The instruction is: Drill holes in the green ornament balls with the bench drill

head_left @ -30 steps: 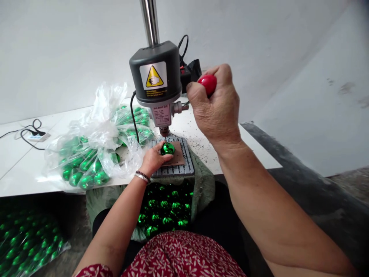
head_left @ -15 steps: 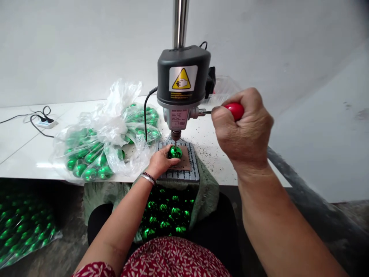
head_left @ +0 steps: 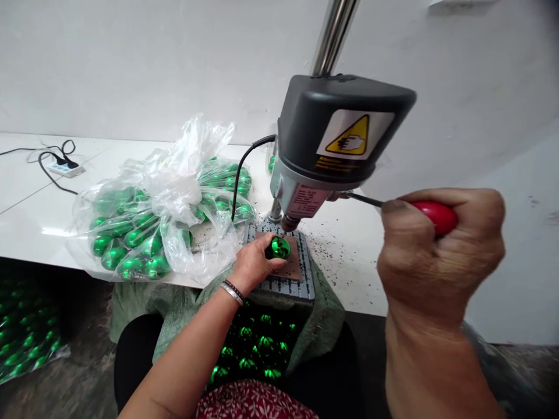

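A shiny green ball (head_left: 280, 248) rests on a brown board (head_left: 295, 265) over the grey slotted base (head_left: 286, 286) of a drill press (head_left: 305, 201). My left hand (head_left: 254, 263) grips the ball from the left, thumb and fingers around its side. The drill's chuck (head_left: 290, 223) is right above the ball; whether the bit touches it is too small to tell. My right hand (head_left: 441, 250) is closed around the red knob (head_left: 437, 216) of the drill's lever, at the right.
Clear plastic bags of green balls (head_left: 131, 238) lie left of the drill. A power strip (head_left: 65, 169) with black cables sits at the far left. Dark shavings dot the white table (head_left: 362, 279). More green balls (head_left: 247, 349) are below the table edge.
The view has shifted and tilted, so the drill appears larger and leaning right. My right hand and the red knob appear lower and farther right. My left hand still holds the ball.
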`<state>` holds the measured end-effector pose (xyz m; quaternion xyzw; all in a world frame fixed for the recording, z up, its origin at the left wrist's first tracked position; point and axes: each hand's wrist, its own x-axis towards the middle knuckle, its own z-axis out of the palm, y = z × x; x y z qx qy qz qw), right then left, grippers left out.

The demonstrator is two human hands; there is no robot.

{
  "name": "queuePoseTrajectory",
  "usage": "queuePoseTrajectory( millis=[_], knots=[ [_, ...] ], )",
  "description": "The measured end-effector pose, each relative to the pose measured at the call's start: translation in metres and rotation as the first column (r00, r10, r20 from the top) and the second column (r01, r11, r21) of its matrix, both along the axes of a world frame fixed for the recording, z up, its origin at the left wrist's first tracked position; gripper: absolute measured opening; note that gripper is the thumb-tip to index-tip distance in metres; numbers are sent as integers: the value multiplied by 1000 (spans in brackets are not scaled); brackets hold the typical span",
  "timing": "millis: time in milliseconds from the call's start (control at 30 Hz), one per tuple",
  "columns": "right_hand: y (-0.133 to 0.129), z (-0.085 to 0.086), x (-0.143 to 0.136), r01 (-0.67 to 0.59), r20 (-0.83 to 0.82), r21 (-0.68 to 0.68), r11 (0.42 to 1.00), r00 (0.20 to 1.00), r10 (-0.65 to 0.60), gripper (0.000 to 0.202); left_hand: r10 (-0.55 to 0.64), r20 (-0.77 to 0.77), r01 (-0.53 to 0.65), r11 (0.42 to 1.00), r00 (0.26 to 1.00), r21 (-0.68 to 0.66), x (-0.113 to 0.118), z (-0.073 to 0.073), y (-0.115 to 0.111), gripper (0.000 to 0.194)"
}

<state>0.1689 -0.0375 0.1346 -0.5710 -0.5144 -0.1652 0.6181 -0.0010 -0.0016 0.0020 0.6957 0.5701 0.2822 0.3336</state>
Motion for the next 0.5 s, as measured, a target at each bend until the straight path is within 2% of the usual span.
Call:
queuePoseTrajectory(
  millis=[200,500],
  knots=[
    [1,-9,-2,70,-8,56,996,998,-69,17,-38,23,38,999,999,-4,-1,-1,0,56],
    [-8,-39,-5,31,-6,78,996,1000,-31,16,-37,-36,37,999,999,-3,-2,-2,0,59]
  ],
)
